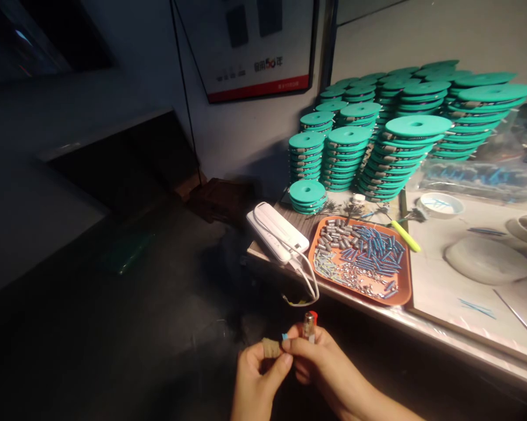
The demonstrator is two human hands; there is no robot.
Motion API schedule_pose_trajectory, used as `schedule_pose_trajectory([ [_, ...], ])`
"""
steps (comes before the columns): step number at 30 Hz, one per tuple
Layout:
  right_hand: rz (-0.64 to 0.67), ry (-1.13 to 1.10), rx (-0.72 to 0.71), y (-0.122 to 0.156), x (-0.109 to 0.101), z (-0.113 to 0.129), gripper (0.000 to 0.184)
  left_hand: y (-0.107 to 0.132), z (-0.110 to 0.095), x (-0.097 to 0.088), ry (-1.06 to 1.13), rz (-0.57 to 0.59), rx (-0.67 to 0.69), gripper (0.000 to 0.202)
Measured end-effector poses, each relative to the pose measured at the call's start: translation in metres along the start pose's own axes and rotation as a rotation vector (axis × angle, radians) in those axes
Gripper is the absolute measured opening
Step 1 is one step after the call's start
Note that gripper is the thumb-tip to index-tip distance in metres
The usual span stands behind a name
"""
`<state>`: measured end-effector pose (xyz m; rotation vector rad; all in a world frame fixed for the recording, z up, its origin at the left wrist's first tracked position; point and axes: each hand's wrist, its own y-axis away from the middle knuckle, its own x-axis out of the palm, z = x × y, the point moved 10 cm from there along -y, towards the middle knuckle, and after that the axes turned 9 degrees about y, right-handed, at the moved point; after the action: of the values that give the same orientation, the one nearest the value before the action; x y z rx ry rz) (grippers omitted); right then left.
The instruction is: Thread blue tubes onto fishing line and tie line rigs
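Low in front of me, beyond the table's front edge, my two hands meet at the fingertips. My right hand (318,356) is closed around a lighter (309,327) with a metal top and a red button, held upright. My left hand (261,377) is pinched, thumb toward index finger, with a tan wrap (271,348) around that finger. A small blue piece (285,337) pokes up where the fingertips of both hands come together. Which fingers grip it is hidden.
An orange tray (406,286) holds grey cylinders, blue spiral pieces and small metal parts. Left of it lies a white power bank (276,234) with a cable (316,286) over the table edge. Behind stand stacked green spools (349,155). A yellow-handled tool (406,235) and bowls (441,206) are rightward.
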<state>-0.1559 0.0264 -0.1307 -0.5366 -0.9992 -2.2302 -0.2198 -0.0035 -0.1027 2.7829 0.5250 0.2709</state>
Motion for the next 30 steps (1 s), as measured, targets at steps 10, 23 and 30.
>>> schedule_pose_trajectory([
  [10,0.039,-0.085,0.047,-0.003,0.004,-0.007,0.023,0.005,-0.008,0.005,0.006,0.025,-0.006,0.021],
  [23,-0.004,-0.027,-0.021,0.0,0.0,-0.001,0.028,0.002,0.008,-0.007,0.021,-0.118,0.099,0.025],
  [30,-0.046,0.059,-0.122,0.002,-0.005,0.008,0.027,0.006,-0.003,-0.011,-0.167,-0.128,0.244,0.031],
])
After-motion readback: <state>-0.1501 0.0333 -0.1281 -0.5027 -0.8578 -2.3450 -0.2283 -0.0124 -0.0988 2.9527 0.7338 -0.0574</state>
